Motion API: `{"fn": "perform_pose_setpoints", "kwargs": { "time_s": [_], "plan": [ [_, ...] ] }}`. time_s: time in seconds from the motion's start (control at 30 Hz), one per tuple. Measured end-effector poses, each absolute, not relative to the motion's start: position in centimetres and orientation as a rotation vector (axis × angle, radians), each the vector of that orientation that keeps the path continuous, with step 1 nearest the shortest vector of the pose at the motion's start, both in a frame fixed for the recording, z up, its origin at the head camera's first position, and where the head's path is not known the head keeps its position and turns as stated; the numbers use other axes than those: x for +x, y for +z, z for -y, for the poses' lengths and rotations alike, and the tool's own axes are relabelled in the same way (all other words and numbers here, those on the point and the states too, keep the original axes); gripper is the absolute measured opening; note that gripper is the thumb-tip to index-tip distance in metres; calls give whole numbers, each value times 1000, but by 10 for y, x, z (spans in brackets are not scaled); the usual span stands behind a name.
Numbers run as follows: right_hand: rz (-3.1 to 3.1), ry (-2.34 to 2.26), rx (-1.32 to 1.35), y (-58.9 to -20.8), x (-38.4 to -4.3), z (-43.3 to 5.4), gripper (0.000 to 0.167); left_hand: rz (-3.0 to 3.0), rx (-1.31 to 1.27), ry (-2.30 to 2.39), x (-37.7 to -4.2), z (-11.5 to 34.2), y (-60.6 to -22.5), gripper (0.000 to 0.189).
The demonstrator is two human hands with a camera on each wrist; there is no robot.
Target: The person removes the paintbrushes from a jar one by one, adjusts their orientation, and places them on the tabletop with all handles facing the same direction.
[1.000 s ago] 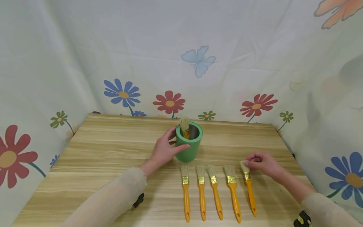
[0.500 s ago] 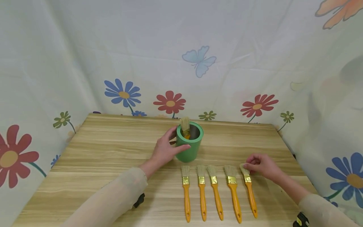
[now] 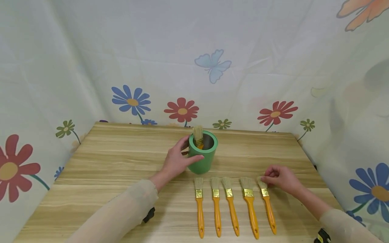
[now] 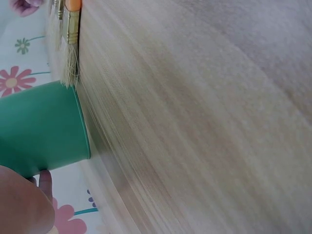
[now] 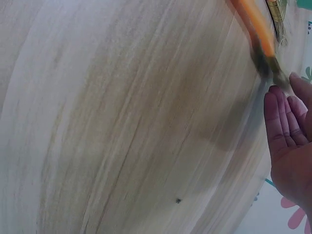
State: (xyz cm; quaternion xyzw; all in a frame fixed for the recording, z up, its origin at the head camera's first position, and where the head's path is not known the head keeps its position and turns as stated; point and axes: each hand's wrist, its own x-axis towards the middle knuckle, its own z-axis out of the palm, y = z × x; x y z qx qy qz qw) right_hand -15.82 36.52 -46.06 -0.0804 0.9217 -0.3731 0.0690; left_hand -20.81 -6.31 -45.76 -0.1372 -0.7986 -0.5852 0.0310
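My left hand (image 3: 176, 159) grips a green can (image 3: 203, 162) from its left side, thumb across the front and fingers behind. Inside the can, a paintbrush (image 3: 198, 135) leans bristles up against the left of the rim. To the right, my right hand (image 3: 281, 177) pinches the bristle tips of the rightmost paintbrush (image 3: 269, 212) between thumb and fingers. That brush has an orange handle pointing toward me and a gold ferrule. In the right wrist view the thumb and fingertips meet at the end of the blurred brush (image 5: 258, 29).
Several more paintbrushes lie in a row left of the held one, among them a wide-headed brush (image 3: 250, 209) and a narrower brush (image 3: 200, 209) at the left end. All are on a wood-grain table (image 3: 127, 145). A flower-printed cloth (image 3: 152, 50) hangs behind and at both sides.
My right hand and the rightmost brush have shifted slightly toward me, the handle's end moving a little right. The left hand and the can have stayed in place.
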Motion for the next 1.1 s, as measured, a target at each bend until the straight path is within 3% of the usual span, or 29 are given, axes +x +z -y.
{"fn": "perform_pose_setpoints", "kwargs": {
  "time_s": [0.87, 1.1],
  "plan": [
    [-2845, -1182, -348, -420, -178, -346, 23, 2453, -420, -1791, -207, 63, -458, 85],
    [-2879, -1173, -340, -403, -185, -330, 32, 2460, -412, -1791, -206, 63, -457, 85]
  ]
}}
